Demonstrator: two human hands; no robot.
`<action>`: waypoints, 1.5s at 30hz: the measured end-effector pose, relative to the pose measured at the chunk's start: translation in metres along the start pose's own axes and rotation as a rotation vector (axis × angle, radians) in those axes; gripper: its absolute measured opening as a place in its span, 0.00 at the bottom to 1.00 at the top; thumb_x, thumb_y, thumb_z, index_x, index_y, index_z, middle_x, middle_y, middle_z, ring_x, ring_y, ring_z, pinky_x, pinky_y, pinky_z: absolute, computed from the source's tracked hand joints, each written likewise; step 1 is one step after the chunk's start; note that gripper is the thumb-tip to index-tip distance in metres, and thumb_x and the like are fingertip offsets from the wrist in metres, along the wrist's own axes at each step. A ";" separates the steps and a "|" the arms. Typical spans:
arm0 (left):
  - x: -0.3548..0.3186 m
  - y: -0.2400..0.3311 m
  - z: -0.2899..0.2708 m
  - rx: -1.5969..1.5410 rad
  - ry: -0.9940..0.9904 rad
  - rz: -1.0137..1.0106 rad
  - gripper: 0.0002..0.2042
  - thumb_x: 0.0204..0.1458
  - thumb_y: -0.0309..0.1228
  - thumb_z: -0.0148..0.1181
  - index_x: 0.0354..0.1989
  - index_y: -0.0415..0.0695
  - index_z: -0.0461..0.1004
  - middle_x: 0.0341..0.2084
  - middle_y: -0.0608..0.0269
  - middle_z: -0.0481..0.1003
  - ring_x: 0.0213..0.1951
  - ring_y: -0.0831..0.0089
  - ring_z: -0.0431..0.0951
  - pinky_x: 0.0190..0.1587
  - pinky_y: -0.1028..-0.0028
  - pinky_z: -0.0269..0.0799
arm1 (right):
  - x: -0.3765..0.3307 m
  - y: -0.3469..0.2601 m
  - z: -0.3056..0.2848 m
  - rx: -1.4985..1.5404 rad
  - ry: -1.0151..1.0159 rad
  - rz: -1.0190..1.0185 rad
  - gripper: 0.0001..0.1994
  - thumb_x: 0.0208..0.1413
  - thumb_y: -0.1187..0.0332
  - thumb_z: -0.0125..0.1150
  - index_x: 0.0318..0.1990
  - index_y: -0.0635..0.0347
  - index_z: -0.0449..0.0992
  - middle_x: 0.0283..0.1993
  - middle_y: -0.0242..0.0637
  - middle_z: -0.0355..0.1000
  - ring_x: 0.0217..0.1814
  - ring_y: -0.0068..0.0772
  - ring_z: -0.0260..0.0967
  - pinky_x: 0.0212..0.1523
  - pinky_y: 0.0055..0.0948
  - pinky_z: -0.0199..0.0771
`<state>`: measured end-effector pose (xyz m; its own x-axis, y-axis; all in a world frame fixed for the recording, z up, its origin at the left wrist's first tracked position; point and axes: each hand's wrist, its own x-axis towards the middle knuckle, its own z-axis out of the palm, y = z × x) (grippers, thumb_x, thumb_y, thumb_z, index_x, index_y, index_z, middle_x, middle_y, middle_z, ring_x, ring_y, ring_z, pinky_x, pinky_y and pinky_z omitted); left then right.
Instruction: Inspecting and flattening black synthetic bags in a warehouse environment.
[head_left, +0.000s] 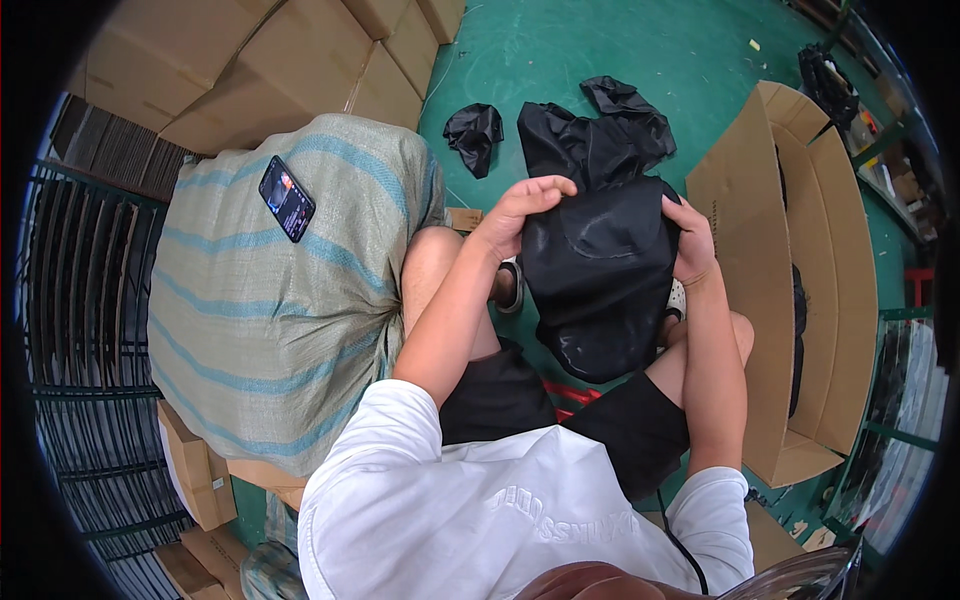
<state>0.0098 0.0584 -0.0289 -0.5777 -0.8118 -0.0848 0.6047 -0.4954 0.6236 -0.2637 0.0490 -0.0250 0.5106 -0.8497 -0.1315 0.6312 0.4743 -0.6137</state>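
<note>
Both hands hold one black bag-like item (598,275) up in front of the seated person, above the knees; left hand (520,215) is curled over its upper left edge, fingers closed on the material, while right hand (692,243) clasps its upper right edge, thumb side toward the fabric; the item hangs from this grip, its rounded lower end reaching down between the thighs, a seam or flap outline visible near its top. Behind it on the green floor (560,50) lies a crumpled pile of black material (600,125), with a smaller black piece (473,135) apart to its left; whether these are handled or waiting cannot be told. To the right stands an open cardboard box (800,290), dark contents only faintly visible inside; judged from this, one piece is in hand and the floor pile remains loose. At left, a striped woven sack (270,320) carries a phone (287,198); stacked cartons (250,70) stand beyond.
</note>
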 end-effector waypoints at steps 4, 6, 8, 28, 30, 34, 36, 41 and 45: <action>0.005 -0.006 0.007 0.051 0.032 0.015 0.19 0.52 0.26 0.64 0.51 0.40 0.66 0.38 0.59 0.78 0.37 0.74 0.81 0.41 0.76 0.78 | -0.003 -0.001 0.006 -0.025 0.071 -0.002 0.16 0.61 0.70 0.51 0.53 0.69 0.69 0.50 0.44 0.74 0.48 0.38 0.75 0.53 0.34 0.76; 0.003 -0.004 0.010 0.082 -0.004 0.055 0.20 0.51 0.22 0.63 0.52 0.41 0.65 0.38 0.58 0.78 0.38 0.74 0.81 0.40 0.77 0.78 | -0.003 -0.001 0.007 -0.036 0.081 0.001 0.16 0.61 0.70 0.52 0.53 0.69 0.69 0.49 0.44 0.75 0.48 0.37 0.75 0.53 0.34 0.76; 0.003 -0.005 0.006 0.071 -0.010 0.082 0.20 0.51 0.22 0.63 0.52 0.41 0.65 0.39 0.57 0.78 0.38 0.73 0.81 0.41 0.76 0.78 | -0.003 -0.001 0.006 -0.063 0.102 0.003 0.15 0.60 0.70 0.52 0.52 0.69 0.70 0.48 0.44 0.75 0.47 0.37 0.76 0.52 0.33 0.76; 0.003 -0.005 0.007 0.029 0.002 0.225 0.21 0.49 0.17 0.60 0.52 0.42 0.65 0.39 0.56 0.79 0.39 0.72 0.81 0.44 0.74 0.78 | -0.001 0.001 0.012 -0.079 0.105 -0.004 0.14 0.61 0.70 0.52 0.50 0.69 0.71 0.47 0.44 0.76 0.46 0.35 0.76 0.50 0.32 0.77; 0.002 -0.005 0.008 0.027 0.006 0.226 0.21 0.49 0.17 0.60 0.52 0.42 0.65 0.39 0.56 0.79 0.39 0.71 0.81 0.44 0.74 0.78 | -0.001 0.001 0.012 -0.083 0.105 -0.004 0.14 0.61 0.70 0.52 0.50 0.69 0.71 0.47 0.44 0.76 0.46 0.35 0.76 0.50 0.32 0.77; 0.003 -0.006 0.007 0.028 0.015 0.232 0.21 0.49 0.16 0.60 0.52 0.42 0.65 0.40 0.56 0.78 0.39 0.71 0.81 0.44 0.74 0.78 | 0.000 0.001 0.009 -0.095 0.105 0.017 0.13 0.63 0.70 0.50 0.52 0.66 0.69 0.48 0.43 0.74 0.47 0.35 0.75 0.51 0.34 0.77; 0.003 -0.005 0.006 0.027 -0.004 0.237 0.20 0.49 0.16 0.59 0.52 0.42 0.65 0.40 0.56 0.78 0.40 0.70 0.81 0.44 0.74 0.78 | 0.001 0.002 0.009 -0.099 0.111 0.017 0.13 0.63 0.70 0.50 0.51 0.66 0.69 0.48 0.43 0.74 0.47 0.35 0.75 0.51 0.34 0.77; 0.003 -0.006 0.006 0.027 0.001 0.232 0.20 0.49 0.16 0.59 0.52 0.42 0.65 0.40 0.55 0.78 0.40 0.70 0.81 0.44 0.73 0.78 | 0.002 0.002 0.006 -0.110 0.123 0.023 0.13 0.62 0.70 0.50 0.51 0.66 0.69 0.48 0.43 0.75 0.47 0.36 0.75 0.51 0.34 0.77; 0.004 -0.006 0.005 0.025 0.003 0.244 0.20 0.50 0.17 0.60 0.51 0.42 0.66 0.40 0.55 0.78 0.40 0.70 0.81 0.44 0.73 0.78 | 0.002 0.002 0.007 -0.100 0.122 0.021 0.13 0.63 0.70 0.50 0.51 0.67 0.69 0.48 0.43 0.75 0.47 0.36 0.75 0.51 0.35 0.77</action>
<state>0.0011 0.0602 -0.0290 -0.4146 -0.9075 0.0680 0.7120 -0.2769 0.6452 -0.2571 0.0504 -0.0209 0.4445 -0.8643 -0.2352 0.5564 0.4722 -0.6837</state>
